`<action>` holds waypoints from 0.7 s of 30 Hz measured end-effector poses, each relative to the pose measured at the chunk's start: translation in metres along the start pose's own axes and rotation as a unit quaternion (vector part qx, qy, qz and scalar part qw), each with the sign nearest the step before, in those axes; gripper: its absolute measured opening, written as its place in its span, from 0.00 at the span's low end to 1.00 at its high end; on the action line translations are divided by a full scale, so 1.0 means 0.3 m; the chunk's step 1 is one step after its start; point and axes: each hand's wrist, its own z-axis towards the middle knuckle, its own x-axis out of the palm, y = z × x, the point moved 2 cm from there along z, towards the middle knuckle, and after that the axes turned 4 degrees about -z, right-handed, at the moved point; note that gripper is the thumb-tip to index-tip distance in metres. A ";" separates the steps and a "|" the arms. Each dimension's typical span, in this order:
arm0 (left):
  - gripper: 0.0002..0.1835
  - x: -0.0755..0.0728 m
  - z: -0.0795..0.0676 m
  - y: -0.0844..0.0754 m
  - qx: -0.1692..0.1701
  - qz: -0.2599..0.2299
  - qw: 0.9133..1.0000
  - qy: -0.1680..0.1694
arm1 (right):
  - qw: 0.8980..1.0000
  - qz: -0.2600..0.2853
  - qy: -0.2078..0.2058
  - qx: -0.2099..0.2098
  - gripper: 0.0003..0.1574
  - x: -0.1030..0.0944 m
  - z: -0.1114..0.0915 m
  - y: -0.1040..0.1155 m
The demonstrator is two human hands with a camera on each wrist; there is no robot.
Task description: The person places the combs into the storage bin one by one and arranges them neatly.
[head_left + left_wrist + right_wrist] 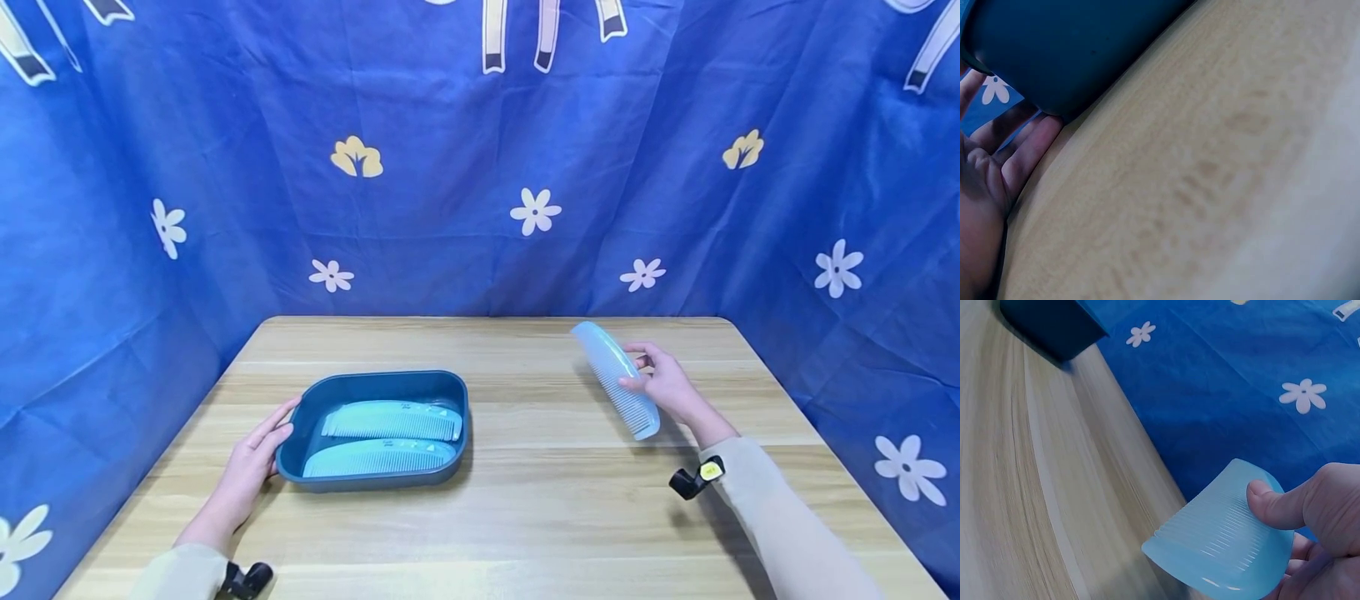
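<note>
A light-blue comb (617, 379) is tilted above the right side of the table, teeth facing left and down. My right hand (663, 387) grips it by its curved back. The right wrist view shows the thumb (1275, 506) pressed on the comb's (1222, 534) near face, other fingers behind it. At left, my left hand (255, 454) touches the end of a dark blue plastic basin (375, 481). Its fingers lie fairly straight against the basin's outer wall and lower corner in the left wrist view. Inside the basin are two similar combs, a farther one (393, 419) and a nearer one (378, 457).
The wood-grain table (525, 517) carries the basin left of its middle. A blue cloth (480, 250) with white flowers hangs around the back and both sides. Black wrist cameras sit at the left cuff (247, 581) and right cuff (693, 479).
</note>
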 end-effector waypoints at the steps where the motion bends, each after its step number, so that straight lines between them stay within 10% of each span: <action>1: 0.26 0.000 0.000 0.001 0.000 -0.002 1.000 0.000 | 1.000 0.008 0.003 -0.003 0.35 0.005 -0.001 0.005; 21: 0.26 -0.002 0.001 0.005 -0.002 0.000 1.000 -0.003 | 0.996 0.067 0.027 -0.060 0.37 0.107 -0.014 0.092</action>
